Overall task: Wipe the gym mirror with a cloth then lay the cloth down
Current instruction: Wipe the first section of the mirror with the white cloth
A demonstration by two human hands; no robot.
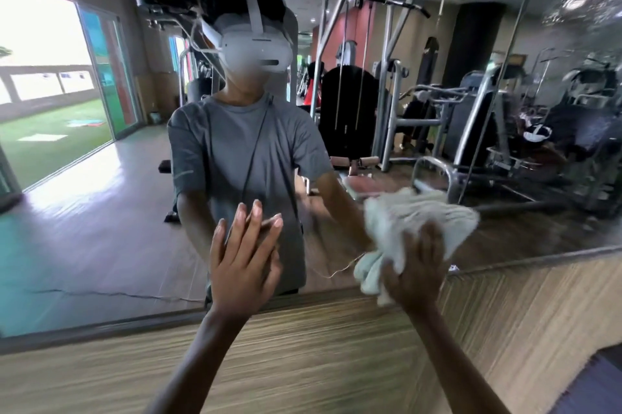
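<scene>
Fig., L to R: we see the mirror (101,228) above a wood-grain wall panel (303,353). The left hand (242,255) lies flat on the glass near its lower edge, fingers straight, holding nothing. To the right, apart from it, the right hand (417,268) grips a bunched white cloth (414,215) (a loose thread trails left), pressed vs. the glass. Gym machines (370,76) show in reflection, upper right.

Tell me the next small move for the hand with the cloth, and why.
Probably sweep the cloth up and rightward over the mirror. The right hand holds it bunched against the mirror low down, the left hand rests flat on the mirror, and streaky smears show at the upper right.
</scene>
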